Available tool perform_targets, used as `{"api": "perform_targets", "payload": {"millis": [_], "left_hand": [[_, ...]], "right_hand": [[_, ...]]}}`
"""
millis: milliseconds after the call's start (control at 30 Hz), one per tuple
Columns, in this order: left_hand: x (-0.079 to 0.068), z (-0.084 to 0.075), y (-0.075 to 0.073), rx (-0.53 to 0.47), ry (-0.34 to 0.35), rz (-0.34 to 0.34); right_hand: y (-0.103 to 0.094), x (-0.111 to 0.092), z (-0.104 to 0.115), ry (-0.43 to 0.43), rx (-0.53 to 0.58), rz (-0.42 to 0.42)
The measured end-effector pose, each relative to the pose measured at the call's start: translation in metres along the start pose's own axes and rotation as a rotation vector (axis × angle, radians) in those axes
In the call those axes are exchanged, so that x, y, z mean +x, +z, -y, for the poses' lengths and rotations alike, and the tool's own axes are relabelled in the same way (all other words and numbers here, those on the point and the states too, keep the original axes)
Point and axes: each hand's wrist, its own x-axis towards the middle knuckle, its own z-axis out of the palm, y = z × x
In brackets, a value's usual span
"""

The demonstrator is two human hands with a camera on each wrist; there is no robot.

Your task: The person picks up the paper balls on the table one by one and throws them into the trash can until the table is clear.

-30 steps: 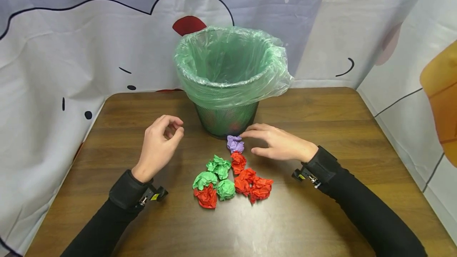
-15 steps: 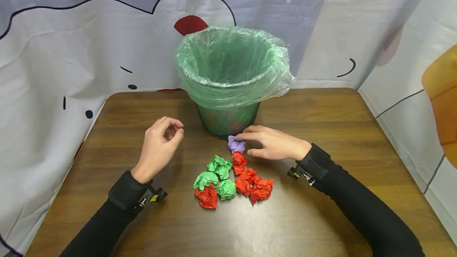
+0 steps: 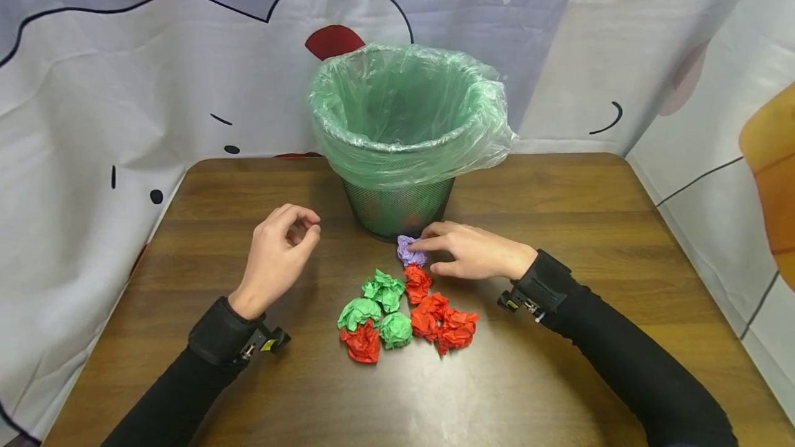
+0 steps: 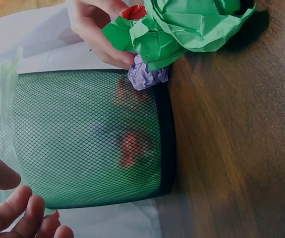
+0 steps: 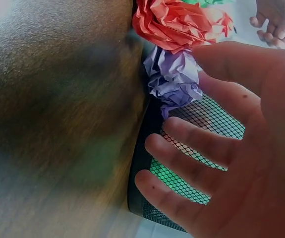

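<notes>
Purple ball (image 3: 413, 259), right hand (image 3: 475, 252) now closer

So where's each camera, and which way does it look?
Head: on the person's head, facing forward and down at the mesh wastebasket and purple paper ball; left hand, right hand and sleeves show.
Left wrist: on that wrist, facing the mesh wastebasket; left hand low left, right hand at top.
Right wrist: on that wrist, facing the purple paper ball; right hand close, left hand top right.
Both wrist views share that ball.
</notes>
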Motion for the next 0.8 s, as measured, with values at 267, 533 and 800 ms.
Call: {"api": "perform_targets", "payload": {"millis": [267,533,800], "left_hand": [[-0.0009,0.0019,0.0006,0.004,-0.007,0.007],[-0.0009,0.0037,0.001,0.005,-0.008,0.001],[-0.0021,0.0056,0.0023,0.01,-0.016,0.005]], "right_hand": [[0.0026,0.0021,0.0006,-0.009,-0.019,0.001],[0.0016,0.0004,0.0015,0.022,-0.035,-0.021],[0.0038,0.0011,0.001,0.01,-0.057,-0.078]]}}
